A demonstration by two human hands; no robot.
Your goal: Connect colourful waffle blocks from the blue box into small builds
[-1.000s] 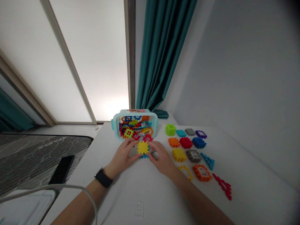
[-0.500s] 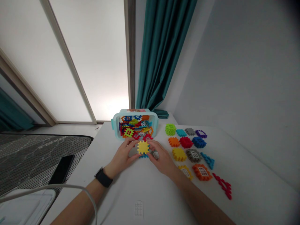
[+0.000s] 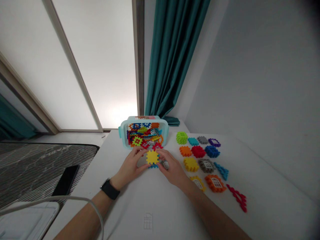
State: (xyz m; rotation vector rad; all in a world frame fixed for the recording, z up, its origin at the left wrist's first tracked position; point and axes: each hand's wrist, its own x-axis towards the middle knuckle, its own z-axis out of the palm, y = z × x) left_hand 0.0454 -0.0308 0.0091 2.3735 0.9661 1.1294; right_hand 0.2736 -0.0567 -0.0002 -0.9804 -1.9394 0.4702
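Observation:
A square yellow building tile (image 3: 152, 157) with notched edges is held up between my two hands. My left hand (image 3: 131, 164), with a dark watch on its wrist, is closed at the tile's left side. On the other side my right hand (image 3: 173, 167) grips the tile's right edge. Part of a blue notched piece (image 3: 153, 166) shows just below the tile; whether they are joined I cannot tell. A grey piece (image 3: 165, 164) is partly hidden behind my right fingers.
Just beyond my hands, a light-blue bin (image 3: 120, 132) full of mixed notched pieces lies with its opening toward me. To the right are stacks sorted by colour, among them a red stack (image 3: 198, 152) and an orange window stack (image 3: 215, 183). A white cable (image 3: 75, 198) crosses the lower left.
The yellow tile has shifted very slightly and tilted a little between my fingers. Both hands keep nearly the same place and grip.

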